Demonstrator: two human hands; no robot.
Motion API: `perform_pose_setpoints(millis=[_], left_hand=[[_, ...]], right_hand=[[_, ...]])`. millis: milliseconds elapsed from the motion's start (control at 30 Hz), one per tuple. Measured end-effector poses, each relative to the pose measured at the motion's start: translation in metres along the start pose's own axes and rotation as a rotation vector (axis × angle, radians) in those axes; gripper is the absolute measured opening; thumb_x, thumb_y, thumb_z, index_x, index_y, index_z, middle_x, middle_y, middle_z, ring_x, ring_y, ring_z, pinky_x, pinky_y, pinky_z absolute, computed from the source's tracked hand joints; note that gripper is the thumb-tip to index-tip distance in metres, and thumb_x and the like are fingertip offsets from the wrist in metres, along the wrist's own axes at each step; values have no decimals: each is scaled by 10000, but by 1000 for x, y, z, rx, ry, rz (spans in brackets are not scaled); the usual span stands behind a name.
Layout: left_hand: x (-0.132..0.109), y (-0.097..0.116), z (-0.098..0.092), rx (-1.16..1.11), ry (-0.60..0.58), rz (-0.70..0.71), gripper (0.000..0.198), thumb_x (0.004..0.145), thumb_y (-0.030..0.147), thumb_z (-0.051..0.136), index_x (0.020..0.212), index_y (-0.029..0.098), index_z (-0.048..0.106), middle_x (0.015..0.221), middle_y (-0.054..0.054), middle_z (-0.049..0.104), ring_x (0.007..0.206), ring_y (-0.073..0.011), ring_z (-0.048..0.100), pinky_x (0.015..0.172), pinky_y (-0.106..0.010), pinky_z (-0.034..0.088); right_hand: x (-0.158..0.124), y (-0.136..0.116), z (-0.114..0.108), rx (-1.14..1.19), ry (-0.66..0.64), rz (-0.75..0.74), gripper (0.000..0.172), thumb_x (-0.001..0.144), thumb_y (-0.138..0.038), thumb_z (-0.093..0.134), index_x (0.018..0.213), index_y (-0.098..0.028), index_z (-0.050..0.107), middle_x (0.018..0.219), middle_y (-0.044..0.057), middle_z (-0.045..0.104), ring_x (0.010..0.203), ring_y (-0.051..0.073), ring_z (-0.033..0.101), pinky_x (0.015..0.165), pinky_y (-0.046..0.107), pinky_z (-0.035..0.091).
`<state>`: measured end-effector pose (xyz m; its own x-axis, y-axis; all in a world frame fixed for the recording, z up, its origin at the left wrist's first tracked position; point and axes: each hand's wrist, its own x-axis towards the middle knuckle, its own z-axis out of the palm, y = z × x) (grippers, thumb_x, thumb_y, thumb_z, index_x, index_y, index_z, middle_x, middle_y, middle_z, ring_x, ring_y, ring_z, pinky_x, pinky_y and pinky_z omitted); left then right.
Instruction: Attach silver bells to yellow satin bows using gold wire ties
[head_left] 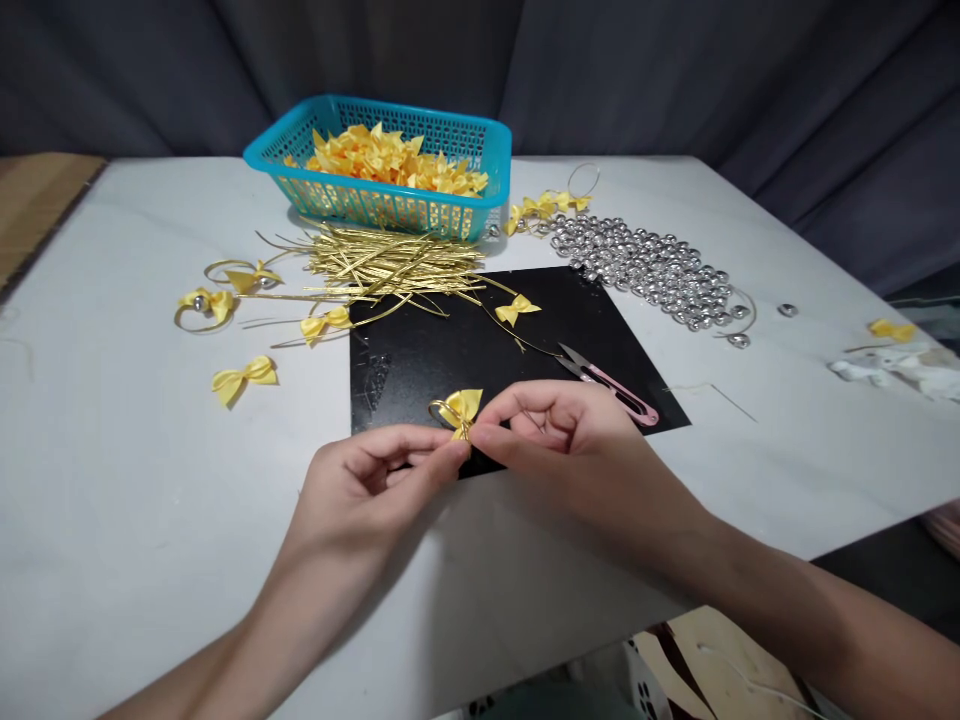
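Between my two hands, over the near edge of a black mat (420, 350), is a yellow ribbon bow (465, 403) with a loop of gold cord (441, 410) at it. My left hand (386, 475) pinches the bow from the left, thumb and forefinger closed. From the other side, the thumb and forefinger of my right hand (559, 430) come together at the bow's gold cord. Their fingertips hide part of the cord. Thread snips (611, 385) with pink handles lie on the mat just beyond my right hand.
A blue basket (390, 195) of yellow bows stands at the back. Before it lies a pile of gold cords (390, 262). Silver beads (652, 265) spread to the right. Loose bows (245, 378) lie at left, and another bow (517, 309) rests on the mat.
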<state>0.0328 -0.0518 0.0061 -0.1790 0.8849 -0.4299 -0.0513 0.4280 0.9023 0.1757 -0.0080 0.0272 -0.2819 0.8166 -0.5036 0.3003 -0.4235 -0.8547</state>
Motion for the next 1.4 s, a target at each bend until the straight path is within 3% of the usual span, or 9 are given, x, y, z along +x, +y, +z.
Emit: perform_pose_setpoints(millis=[233,467,567,633,733,900,1000,1233,1400], left_hand=[[3,-5,-1,-32,-9,15,108,570,227,761,569,179,665,563,29,638,507,-84,528,460,-157,381],[7,-2,-8,-53,-184,92,67,708,219,652,653,187,633,633,48,604,636,-82,541,599,-153,405],[10,0,-14,-91,-285,67,138,762,206,556,629,193,588,600,43,606,619,-90,532,593,-174,391],[11,2,-17,-79,-354,26,165,762,201,519,603,192,560,501,48,560,523,-86,475,518,-185,344],[13,3,-18,-36,-408,-16,170,751,222,513,585,185,521,428,69,442,441,-72,343,446,-200,240],[15,1,-18,-41,-308,58,114,772,291,579,739,194,528,505,80,445,491,-72,360,480,-194,272],[16,-1,-17,-10,-189,158,281,704,298,695,907,231,513,617,81,506,548,-83,444,514,-197,335],[15,-2,-14,258,-116,217,177,733,354,632,713,178,644,620,8,547,573,-119,472,494,-239,333],[17,-3,-14,379,-125,369,164,825,337,541,787,197,619,628,30,516,537,-108,443,476,-233,332]], right_hand=[[0,4,-1,60,-53,23,144,686,-213,692,615,-143,588,378,-106,287,354,18,204,316,129,149],[7,4,-7,126,-76,-52,294,608,-235,794,599,-146,515,409,-107,329,380,8,206,348,132,122],[9,6,-12,220,-69,-146,268,695,-347,744,735,-164,553,430,-115,311,380,15,186,358,143,125],[9,7,-15,205,-152,-137,254,761,-398,681,811,-163,598,450,-108,303,386,23,198,363,150,140],[7,6,-15,96,-328,-18,197,774,-328,678,742,-143,617,486,-85,362,407,24,265,380,150,188],[5,3,-9,71,-262,-5,228,786,-245,650,620,-142,534,483,-85,352,428,30,248,399,169,174],[6,4,-9,0,-192,-58,313,806,-267,614,559,-147,464,473,-85,303,442,41,211,403,198,137],[7,5,-9,-85,-200,-69,290,801,-355,596,610,-150,521,479,-84,287,445,50,196,419,222,131],[10,8,-7,-66,-130,-59,233,778,-377,597,690,-163,569,536,-63,363,464,58,262,444,212,181]])
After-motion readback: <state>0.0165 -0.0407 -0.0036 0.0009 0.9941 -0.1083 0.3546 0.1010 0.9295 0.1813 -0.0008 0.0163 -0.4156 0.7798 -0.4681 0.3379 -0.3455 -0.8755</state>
